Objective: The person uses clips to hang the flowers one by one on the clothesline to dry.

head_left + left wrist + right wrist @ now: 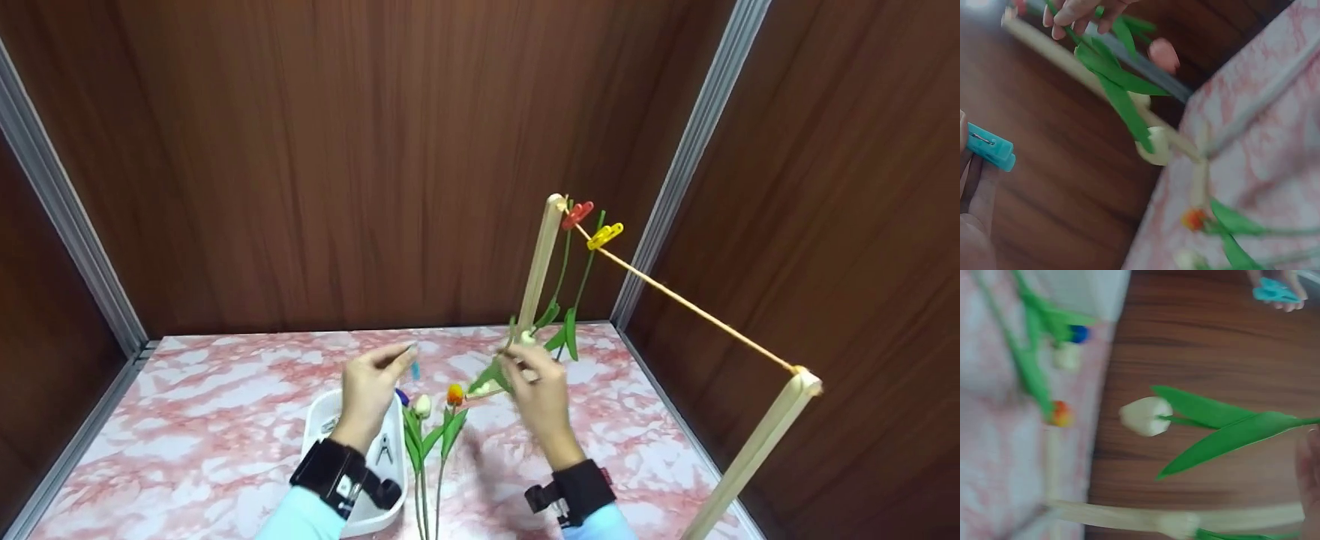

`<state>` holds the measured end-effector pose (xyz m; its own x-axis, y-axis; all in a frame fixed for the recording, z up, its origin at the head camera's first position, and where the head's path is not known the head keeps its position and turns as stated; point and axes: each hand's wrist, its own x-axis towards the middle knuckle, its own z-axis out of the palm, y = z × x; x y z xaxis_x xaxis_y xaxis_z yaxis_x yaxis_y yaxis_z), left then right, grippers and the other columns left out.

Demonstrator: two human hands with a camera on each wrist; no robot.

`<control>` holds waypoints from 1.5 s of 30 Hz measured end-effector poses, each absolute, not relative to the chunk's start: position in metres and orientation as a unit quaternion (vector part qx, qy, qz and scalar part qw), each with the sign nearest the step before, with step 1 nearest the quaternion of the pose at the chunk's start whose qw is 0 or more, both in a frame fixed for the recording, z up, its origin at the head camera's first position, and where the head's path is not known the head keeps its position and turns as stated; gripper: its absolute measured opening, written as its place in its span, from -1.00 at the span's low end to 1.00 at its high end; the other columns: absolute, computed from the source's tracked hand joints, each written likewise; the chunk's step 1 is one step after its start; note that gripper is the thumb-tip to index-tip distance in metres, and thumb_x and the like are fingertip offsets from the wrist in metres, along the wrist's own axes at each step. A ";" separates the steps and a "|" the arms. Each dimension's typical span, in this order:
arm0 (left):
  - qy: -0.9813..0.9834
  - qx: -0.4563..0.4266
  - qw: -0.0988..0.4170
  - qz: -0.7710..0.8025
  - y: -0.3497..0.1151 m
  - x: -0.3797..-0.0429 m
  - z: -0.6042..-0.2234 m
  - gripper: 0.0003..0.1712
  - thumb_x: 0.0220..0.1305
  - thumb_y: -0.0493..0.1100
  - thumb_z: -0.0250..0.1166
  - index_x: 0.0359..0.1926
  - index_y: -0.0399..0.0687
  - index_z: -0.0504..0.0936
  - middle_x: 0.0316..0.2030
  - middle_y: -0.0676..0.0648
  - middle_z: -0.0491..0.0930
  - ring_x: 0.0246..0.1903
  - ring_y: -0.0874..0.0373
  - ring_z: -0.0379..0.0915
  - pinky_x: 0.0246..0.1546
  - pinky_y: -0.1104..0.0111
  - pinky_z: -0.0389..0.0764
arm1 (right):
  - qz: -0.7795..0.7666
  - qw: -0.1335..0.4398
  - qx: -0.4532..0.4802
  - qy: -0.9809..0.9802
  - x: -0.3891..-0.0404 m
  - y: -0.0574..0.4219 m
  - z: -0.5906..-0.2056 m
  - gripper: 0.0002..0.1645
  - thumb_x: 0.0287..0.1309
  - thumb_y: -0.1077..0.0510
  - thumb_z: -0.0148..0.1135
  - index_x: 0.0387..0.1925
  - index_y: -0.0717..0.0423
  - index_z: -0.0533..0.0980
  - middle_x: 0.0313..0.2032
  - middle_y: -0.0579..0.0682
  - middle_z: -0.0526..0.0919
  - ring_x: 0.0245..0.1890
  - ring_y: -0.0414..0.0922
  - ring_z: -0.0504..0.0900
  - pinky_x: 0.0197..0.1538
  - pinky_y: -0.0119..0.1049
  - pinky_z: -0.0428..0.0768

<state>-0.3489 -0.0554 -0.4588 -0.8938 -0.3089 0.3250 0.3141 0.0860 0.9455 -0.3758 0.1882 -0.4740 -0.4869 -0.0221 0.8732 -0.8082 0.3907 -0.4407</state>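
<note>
My left hand point(367, 390) pinches a light-blue clothespin point(992, 147) between thumb and fingers, above the white basket. To its right, my right hand point(541, 386) pinches the green stem of an artificial white tulip point(1147, 416), which hangs head down with two long leaves. A string point(697, 306) runs between two wooden posts, to the right of both hands. Near its far end, a red clothespin point(577, 216) and a yellow clothespin point(604, 236) each clip a stem with its flower downward. The clothespin and the held tulip are apart.
A white basket point(309, 420) with small clips inside stands under my left forearm. Beside it lie several tulips, among them an orange one point(455, 394) and a white one point(423, 406). One wooden post point(541, 262) rises at the back, another point(757, 450) at front right.
</note>
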 end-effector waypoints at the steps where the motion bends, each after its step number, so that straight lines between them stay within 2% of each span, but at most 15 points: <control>1: -0.697 -0.018 0.231 -0.678 -0.050 -0.350 -0.450 -0.78 0.30 -0.28 0.57 -0.05 -0.21 0.88 -0.07 -0.27 0.87 -0.24 0.43 0.76 -0.12 0.58 0.74 | 0.485 0.416 0.277 -0.718 -0.373 0.192 -0.468 -0.80 0.21 0.43 0.50 -0.14 0.20 0.80 -0.22 0.15 0.86 -0.24 -0.13 0.79 -0.15 -0.52 0.76; 6: -0.680 -0.104 0.220 -0.692 -0.020 -0.352 -0.406 -0.80 0.29 -0.21 0.59 -0.07 -0.10 0.91 -0.09 -0.16 0.89 -0.08 0.27 0.84 -0.01 0.50 0.78 | 0.507 0.432 0.230 -0.709 -0.358 0.215 -0.448 -0.76 0.20 0.47 0.48 -0.09 0.30 0.79 -0.18 0.24 0.86 -0.19 -0.40 0.73 -0.07 -0.61 0.71; 10: -0.669 -0.165 0.203 -0.696 0.008 -0.359 -0.373 -0.81 0.31 -0.18 0.58 -0.07 -0.05 0.92 -0.11 -0.13 0.90 -0.07 0.23 0.83 0.08 0.45 0.76 | 0.515 0.463 0.179 -0.699 -0.349 0.235 -0.444 -0.76 0.22 0.50 0.46 -0.07 0.36 0.78 -0.17 0.31 0.85 -0.15 -0.48 0.74 0.01 -0.59 0.74; 14: -0.663 -0.225 0.200 -0.685 0.039 -0.368 -0.341 -0.79 0.34 -0.21 0.55 -0.04 -0.15 0.90 -0.06 -0.15 0.89 -0.06 0.27 0.81 0.09 0.44 0.75 | 0.529 0.484 0.118 -0.687 -0.342 0.249 -0.445 -0.76 0.27 0.48 0.44 -0.04 0.36 0.78 -0.21 0.33 0.82 -0.22 -0.50 0.72 -0.08 -0.62 0.72; 18: -0.644 -0.288 0.188 -0.683 0.071 -0.375 -0.309 -0.78 0.39 -0.25 0.50 -0.02 -0.29 0.86 -0.13 -0.27 0.88 -0.27 0.30 0.76 -0.08 0.45 0.75 | 0.532 0.497 0.077 -0.681 -0.342 0.257 -0.449 -0.79 0.31 0.44 0.43 -0.05 0.33 0.79 -0.26 0.30 0.81 -0.27 -0.50 0.71 -0.13 -0.65 0.69; 20: -0.633 -0.307 0.174 -0.689 0.087 -0.379 -0.295 -0.77 0.41 -0.27 0.47 -0.01 -0.34 0.84 -0.13 -0.30 0.87 -0.29 0.32 0.74 -0.10 0.45 0.75 | 0.528 0.500 0.058 -0.684 -0.343 0.261 -0.451 -0.80 0.32 0.41 0.45 -0.05 0.31 0.80 -0.27 0.28 0.81 -0.29 -0.51 0.70 -0.15 -0.66 0.67; 24: -0.623 -0.322 0.145 -0.698 0.112 -0.389 -0.272 -0.74 0.42 -0.28 0.44 0.03 -0.38 0.82 -0.05 -0.30 0.86 -0.14 0.26 0.80 0.04 0.43 0.78 | 0.517 0.506 0.027 -0.690 -0.347 0.266 -0.451 -0.80 0.32 0.35 0.48 -0.04 0.26 0.82 -0.27 0.22 0.83 -0.30 -0.52 0.68 -0.15 -0.67 0.66; 30: -0.633 -0.329 0.120 -0.691 0.137 -0.402 -0.258 -0.75 0.44 -0.29 0.42 0.06 -0.30 0.83 0.02 -0.28 0.85 0.05 0.07 0.85 0.12 0.45 0.77 | 0.503 0.511 0.000 -0.697 -0.351 0.273 -0.449 -0.80 0.31 0.31 0.51 -0.04 0.20 0.84 -0.25 0.14 0.86 -0.29 -0.54 0.66 -0.14 -0.71 0.61; 36: -0.661 -0.333 0.114 -0.663 0.148 -0.404 -0.261 -0.73 0.44 -0.26 0.43 0.10 -0.23 0.83 0.07 -0.20 0.85 0.09 0.14 0.83 0.13 0.52 0.74 | 0.488 0.521 0.004 -0.701 -0.351 0.273 -0.447 -0.79 0.29 0.33 0.52 -0.05 0.18 0.84 -0.26 0.11 0.87 -0.28 -0.53 0.67 -0.15 -0.72 0.60; 41: -0.665 -0.327 0.092 -0.665 0.146 -0.404 -0.267 -0.71 0.46 -0.27 0.41 0.14 -0.22 0.82 0.11 -0.19 0.84 0.13 0.12 0.81 0.21 0.49 0.73 | 0.495 0.516 0.006 -0.699 -0.351 0.271 -0.444 -0.81 0.32 0.29 0.51 -0.05 0.18 0.84 -0.27 0.13 0.87 -0.30 -0.53 0.67 -0.17 -0.72 0.60; 45: -0.674 -0.319 0.088 -0.661 0.141 -0.404 -0.269 -0.70 0.46 -0.24 0.42 0.16 -0.12 0.83 0.10 -0.13 0.85 0.15 0.16 0.80 0.25 0.49 0.71 | 0.502 0.509 0.005 -0.699 -0.352 0.269 -0.443 -0.80 0.33 0.29 0.50 -0.04 0.18 0.84 -0.28 0.13 0.86 -0.31 -0.45 0.71 -0.21 -0.71 0.62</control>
